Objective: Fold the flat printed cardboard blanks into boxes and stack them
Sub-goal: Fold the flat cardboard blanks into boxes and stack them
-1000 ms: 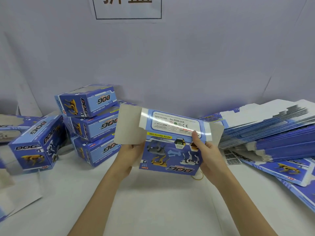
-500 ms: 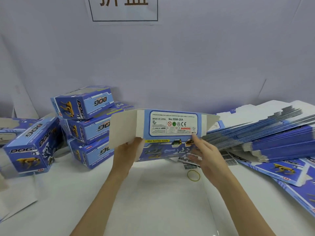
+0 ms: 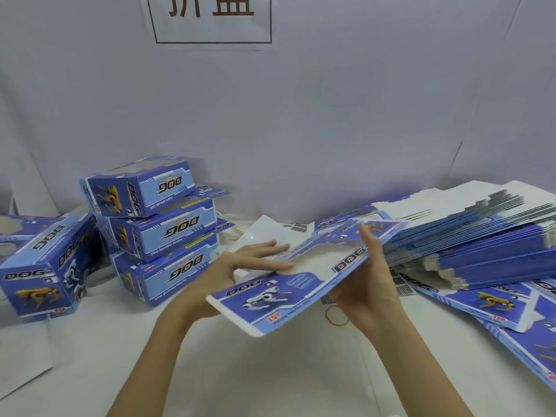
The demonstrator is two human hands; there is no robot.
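Note:
A flat blue printed cardboard blank with a white robot dog and "DOG" lettering lies nearly level above the table, held between both hands. My left hand rests on its far left part, fingers stretched over the clear window. My right hand grips its right edge, thumb on top. Three folded blue boxes stand stacked at the left. Another folded box stands further left. A thick pile of flat blanks lies at the right.
A yellow rubber band lies on the white table under the blank. Loose blanks spread along the right edge. A white sheet lies at the lower left. A wall with a printed sign closes the back.
The blank has been turned from upright, label side facing me, to nearly flat with the dog-printed face up. My left hand moved on top of it; my right hand shifted to its right edge.

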